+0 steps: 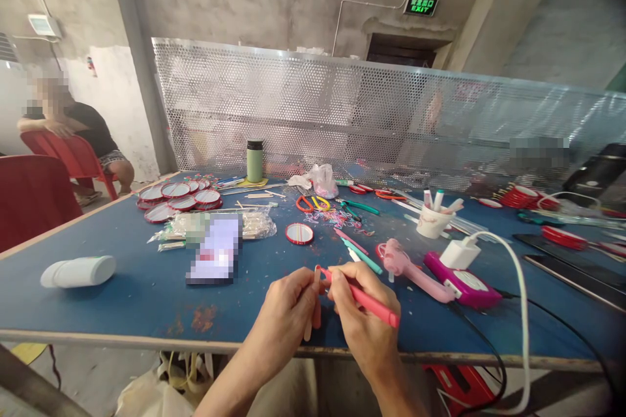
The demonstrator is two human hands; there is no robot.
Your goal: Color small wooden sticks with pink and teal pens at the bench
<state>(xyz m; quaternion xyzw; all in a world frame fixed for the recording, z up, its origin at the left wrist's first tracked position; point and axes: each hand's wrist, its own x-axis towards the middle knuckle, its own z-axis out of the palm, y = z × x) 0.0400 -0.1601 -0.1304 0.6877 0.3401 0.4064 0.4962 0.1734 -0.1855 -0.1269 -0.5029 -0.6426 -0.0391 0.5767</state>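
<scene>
Near the front edge of the blue table, my left hand (289,305) is closed around a flat wooden craft stick (308,328) held upright. The stick's rounded top shows a red patch. Between the fingers of my right hand (368,313) is a pinkish-red marker pen (374,306), its tip against or very close to the top of the stick. Just beyond my hands lie a pink pen (353,242), a teal pen (364,257) and a white one. A round red-rimmed disc (299,233) with strings across it lies farther back.
To the left are a phone (215,251), bagged sticks (259,225), stacked red-rimmed discs (175,199) and a white bottle (78,272). On the right stand a cup of pens (434,221), a pink glue gun (415,273) and a magenta power strip (464,283) with cables. A person (88,127) sits far left.
</scene>
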